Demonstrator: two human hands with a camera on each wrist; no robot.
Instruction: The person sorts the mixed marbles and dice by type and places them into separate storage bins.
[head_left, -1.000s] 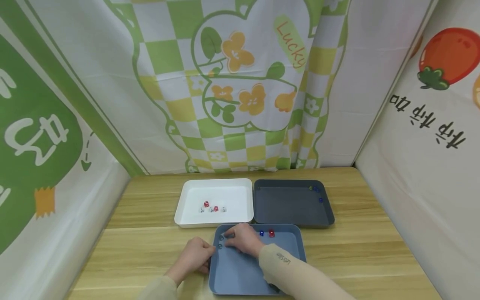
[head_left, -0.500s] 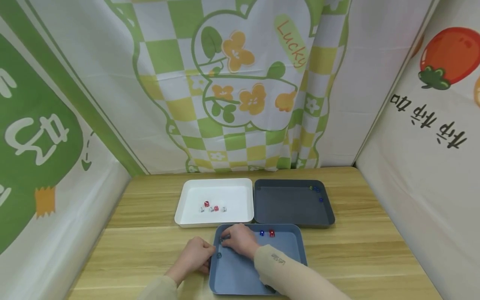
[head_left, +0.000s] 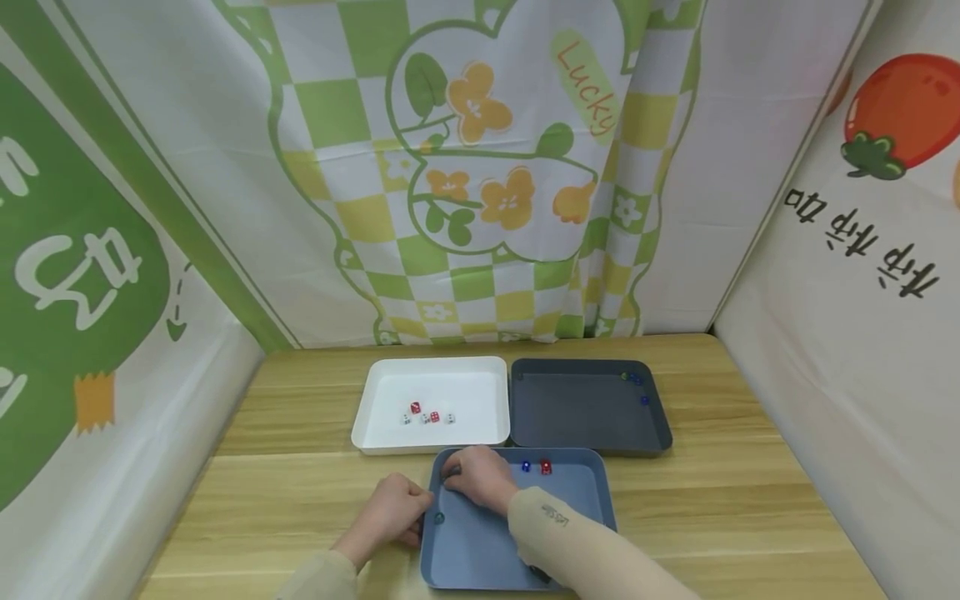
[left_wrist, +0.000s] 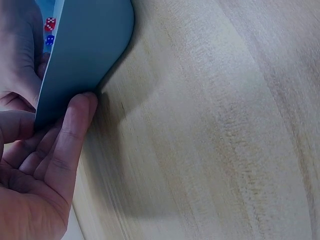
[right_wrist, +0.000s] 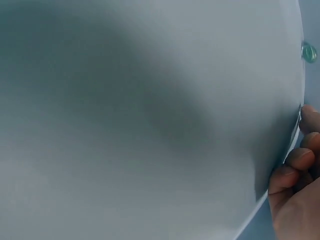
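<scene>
My left hand (head_left: 392, 508) grips the left wall of the blue-grey tray (head_left: 480, 575). In the left wrist view its fingers (left_wrist: 70, 125) lie along the tray's outer wall, with the thumb at the rim. Inside that tray, my right hand (head_left: 480, 479) reaches into the far left corner with curled fingers; what its fingertips hold, if anything, is hidden. A greenish glass marble (head_left: 439, 518) lies by the left wall, nearer me than the right hand, and shows in the right wrist view too (right_wrist: 309, 52). A blue die (head_left: 526, 467) and a red die (head_left: 546, 467) sit along the far wall.
Behind stand a white tray (head_left: 429, 365) with several red and white dice (head_left: 434, 417), and a dark grey tray (head_left: 585, 425) with small blue and yellowish pieces (head_left: 636, 379) at its far right. Patterned cloth (head_left: 480, 287) hangs behind the wooden table (head_left: 720, 500).
One marble has rolled toward me along the left wall. The other, visible earlier in the far left corner, is now hidden at the right hand, which has shifted slightly left. My left hand stays put.
</scene>
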